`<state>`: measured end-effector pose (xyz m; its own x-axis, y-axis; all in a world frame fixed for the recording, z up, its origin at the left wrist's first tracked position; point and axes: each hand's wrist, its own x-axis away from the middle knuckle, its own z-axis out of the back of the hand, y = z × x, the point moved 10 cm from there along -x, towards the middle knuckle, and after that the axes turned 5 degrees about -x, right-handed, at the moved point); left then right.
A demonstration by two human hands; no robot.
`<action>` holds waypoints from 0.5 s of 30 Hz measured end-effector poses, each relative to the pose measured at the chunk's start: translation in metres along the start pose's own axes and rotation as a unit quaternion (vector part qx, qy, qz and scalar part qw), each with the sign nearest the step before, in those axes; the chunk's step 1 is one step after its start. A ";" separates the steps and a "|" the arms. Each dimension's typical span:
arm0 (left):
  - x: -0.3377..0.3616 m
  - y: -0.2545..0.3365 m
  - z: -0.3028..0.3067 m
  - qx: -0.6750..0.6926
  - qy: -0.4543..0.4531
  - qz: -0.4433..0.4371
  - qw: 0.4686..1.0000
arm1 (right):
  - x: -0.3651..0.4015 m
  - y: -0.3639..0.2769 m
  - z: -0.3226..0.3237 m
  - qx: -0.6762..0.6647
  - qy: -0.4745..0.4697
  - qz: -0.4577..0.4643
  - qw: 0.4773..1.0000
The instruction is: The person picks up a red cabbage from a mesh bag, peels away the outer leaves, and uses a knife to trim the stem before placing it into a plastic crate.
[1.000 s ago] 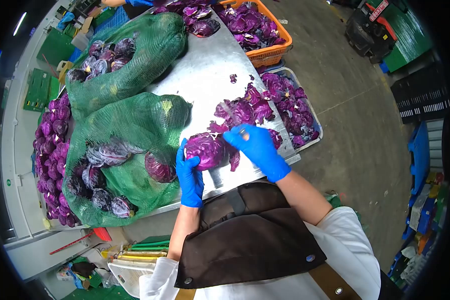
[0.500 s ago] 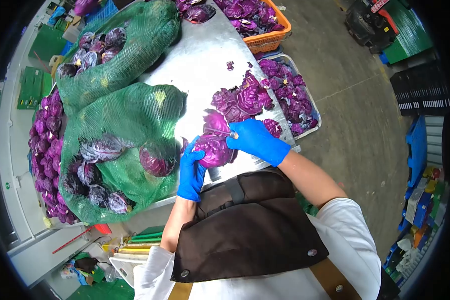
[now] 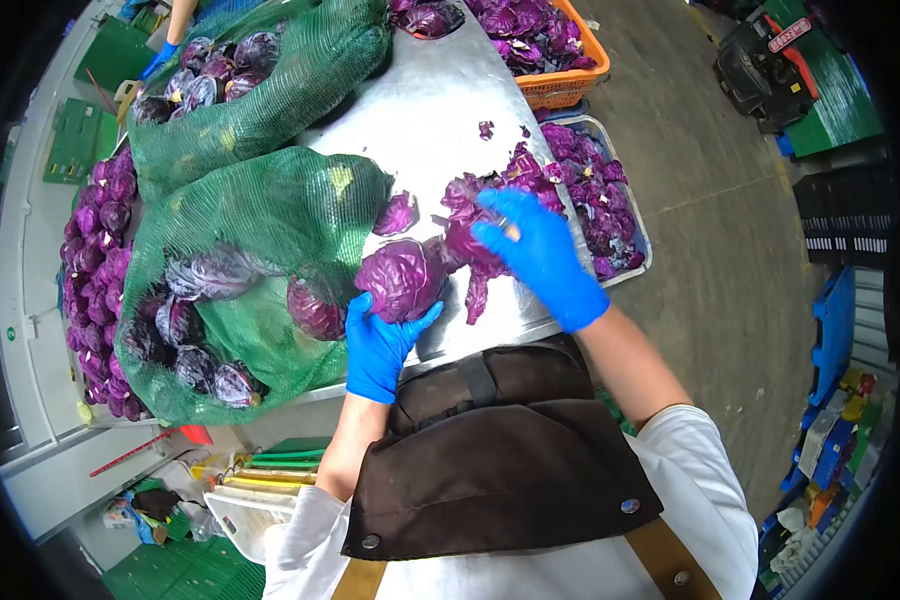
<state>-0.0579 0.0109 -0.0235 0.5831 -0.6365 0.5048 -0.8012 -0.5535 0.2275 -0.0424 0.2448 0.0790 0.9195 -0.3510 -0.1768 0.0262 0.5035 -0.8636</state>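
A round red cabbage [image 3: 402,281] rests in my left hand [image 3: 378,350], whose gloved fingers cup it from below and the side, close to the table's front edge. My right hand [image 3: 542,255], also in a blue glove, is over a heap of loose purple leaves [image 3: 478,288] just right of the cabbage. A small tan bit of a knife handle [image 3: 511,232] shows between its thumb and fingers; the blade cannot be made out. One separate leaf [image 3: 398,213] lies on the metal table [image 3: 425,120] behind the cabbage.
Green net sacks [image 3: 260,215] of cabbages cover the table's left side. An orange crate [image 3: 560,92] and a pale bin [image 3: 642,225], both full of purple leaves, stand along the right edge. Another person's gloved hand [image 3: 160,60] is at the far left.
My right hand has moved right and up, away from the cabbage, over the leaves. The cabbage in my left hand has shifted slightly left. A co-worker's hand has come into view.
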 end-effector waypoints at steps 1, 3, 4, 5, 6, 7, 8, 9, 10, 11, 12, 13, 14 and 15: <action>-0.002 0.002 -0.005 -0.008 -0.001 -0.012 1.000 | 0.012 0.017 -0.029 -0.174 -0.065 -0.139 0.973; -0.005 0.004 -0.009 0.015 0.008 -0.020 1.000 | 0.028 0.012 -0.060 -0.287 -0.116 -0.162 0.937; -0.008 0.007 -0.006 0.007 0.008 -0.034 0.999 | 0.029 0.004 -0.058 -0.281 -0.122 -0.191 0.933; -0.011 0.010 -0.005 0.001 0.009 -0.049 0.999 | 0.030 -0.010 -0.050 -0.274 -0.129 -0.220 0.927; -0.006 0.022 -0.018 -0.114 0.020 -0.105 0.988 | 0.032 -0.017 -0.046 -0.268 -0.135 -0.250 0.921; 0.001 0.031 -0.047 -0.203 -0.004 -0.154 0.967 | 0.030 -0.023 -0.043 -0.262 -0.127 -0.218 0.932; 0.010 0.039 -0.081 -0.288 -0.029 -0.201 0.936 | 0.028 -0.029 -0.039 -0.254 -0.118 -0.187 0.942; 0.020 0.043 -0.112 -0.368 -0.052 -0.247 0.895 | 0.027 -0.034 -0.036 -0.262 -0.099 -0.165 0.946; 0.028 0.048 -0.122 -0.310 -0.050 -0.287 0.905 | 0.026 -0.039 -0.033 -0.270 -0.080 -0.143 0.949; 0.028 0.042 -0.112 -0.240 -0.061 -0.260 0.933 | 0.026 -0.045 -0.030 -0.277 -0.061 -0.120 0.951; 0.028 0.034 -0.093 -0.171 -0.073 -0.229 0.956 | 0.026 -0.045 -0.032 -0.251 -0.042 -0.091 0.963; 0.025 0.026 -0.080 -0.099 -0.081 -0.194 0.973 | 0.029 -0.044 -0.035 -0.224 -0.023 -0.066 0.972; 0.019 0.025 -0.060 -0.191 0.018 -0.198 0.961 | 0.033 -0.042 -0.040 -0.165 -0.005 -0.034 0.986; 0.013 0.027 -0.048 -0.258 0.052 -0.201 0.944 | 0.035 -0.037 -0.048 -0.118 -0.046 -0.065 0.990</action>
<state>-0.0779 0.0135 0.0291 0.8588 -0.3604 0.3641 -0.4927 -0.3863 0.7798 -0.0304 0.1763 0.0822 0.9467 -0.3215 -0.0222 0.0646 0.2568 -0.9643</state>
